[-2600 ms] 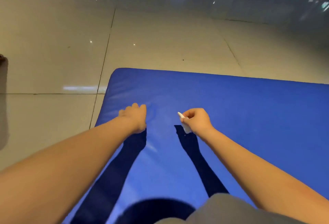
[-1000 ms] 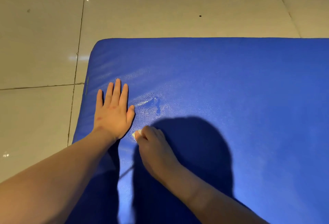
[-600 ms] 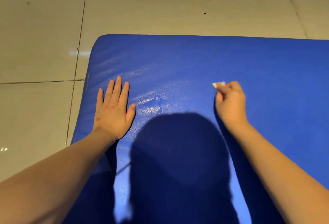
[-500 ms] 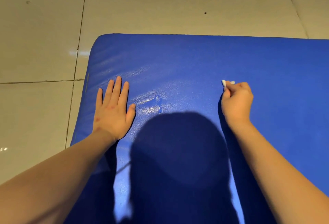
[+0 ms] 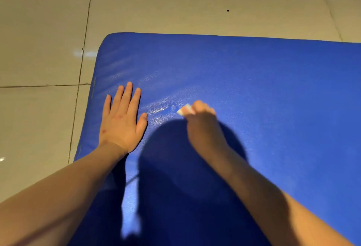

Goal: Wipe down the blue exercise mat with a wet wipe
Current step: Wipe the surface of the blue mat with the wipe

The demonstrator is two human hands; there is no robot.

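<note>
On the far left lies a pale tiled floor [image 5: 39, 54], its dark grout lines crossing just beside the mat's edge. Next comes the blue exercise mat [image 5: 273, 93], flat on the floor, its rounded far-left corner in view and its surface running off the right side. Near that left edge the left hand [image 5: 123, 122] rests palm down on the mat, fingers straight and slightly spread. Just right of its thumb a small wet sheen [image 5: 165, 109] glistens. At the edge of that patch is the white wet wipe [image 5: 184, 109], pinched in the curled fingers of the blurred right hand [image 5: 203, 128], above a dark shadow [image 5: 175, 177] on the mat.
</note>
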